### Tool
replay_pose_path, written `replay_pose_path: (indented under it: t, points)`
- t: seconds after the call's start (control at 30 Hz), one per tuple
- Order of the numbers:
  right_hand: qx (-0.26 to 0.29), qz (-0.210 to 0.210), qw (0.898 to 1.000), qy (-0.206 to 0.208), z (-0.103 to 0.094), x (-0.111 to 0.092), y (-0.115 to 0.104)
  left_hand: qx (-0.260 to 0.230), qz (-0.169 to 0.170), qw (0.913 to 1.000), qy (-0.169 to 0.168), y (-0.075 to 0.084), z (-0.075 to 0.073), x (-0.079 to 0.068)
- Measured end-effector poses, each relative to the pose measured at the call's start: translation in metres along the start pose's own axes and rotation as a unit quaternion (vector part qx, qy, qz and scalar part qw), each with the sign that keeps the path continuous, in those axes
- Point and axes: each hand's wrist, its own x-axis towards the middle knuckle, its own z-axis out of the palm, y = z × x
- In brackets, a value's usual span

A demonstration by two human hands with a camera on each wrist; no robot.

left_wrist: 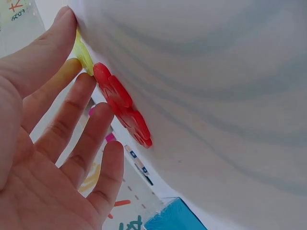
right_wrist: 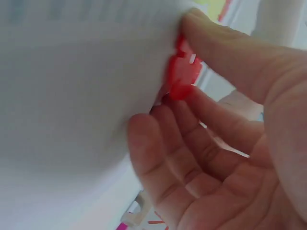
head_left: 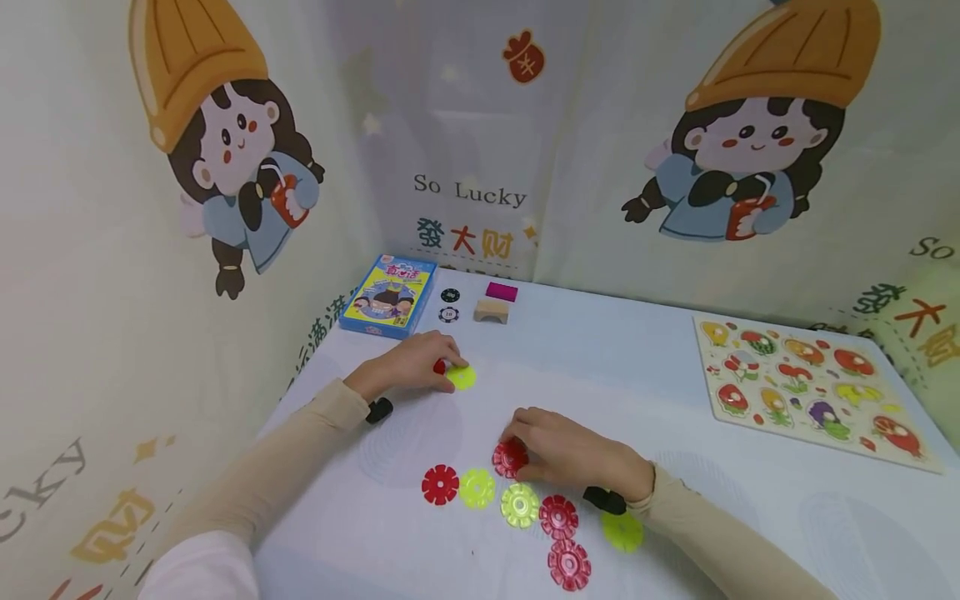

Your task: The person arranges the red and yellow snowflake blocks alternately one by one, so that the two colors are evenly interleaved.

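Observation:
My left hand has thumb and index finger at the edges of a yellow flower-shaped plastic disc, pinching it on the table. Under that hand's other fingers lies a red disc, mostly hidden from the head view. Nearer the front, my right hand pinches a red notched disc between thumb and index finger. Close by are a flat red disc, a yellow disc, a yellow-green disc, and two touching red discs. Another yellow disc lies beneath the right wrist.
A blue and yellow card box stands at the back left. Beside it are two poker chips, a wooden arch block and a magenta block. A fruit puzzle board lies at right. Printed curtains border the table.

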Motion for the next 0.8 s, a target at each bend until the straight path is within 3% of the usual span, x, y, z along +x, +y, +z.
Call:
replay_pose_path:
  t: [0.3,0.5,0.67,0.8]
  points:
    - [-0.022,-0.008,0.997,0.075,-0.003,0.005,0.008,0.002,-0.017,0.9998,-0.008,0.002,-0.002,0.002]
    - [-0.011,0.051,0.988,0.145,-0.017,0.043,0.035,0.003,-0.021,0.9998,-0.003,0.002,0.0,0.004]
    - [-0.014,0.123,0.984,0.125,-0.022,0.075,0.046,-0.002,-0.025,0.9997,-0.001,0.001,-0.001,0.004]
    - [0.004,0.14,0.985,0.102,-0.021,0.086,0.044,-0.002,-0.018,0.9998,-0.002,0.001,-0.001,0.002]
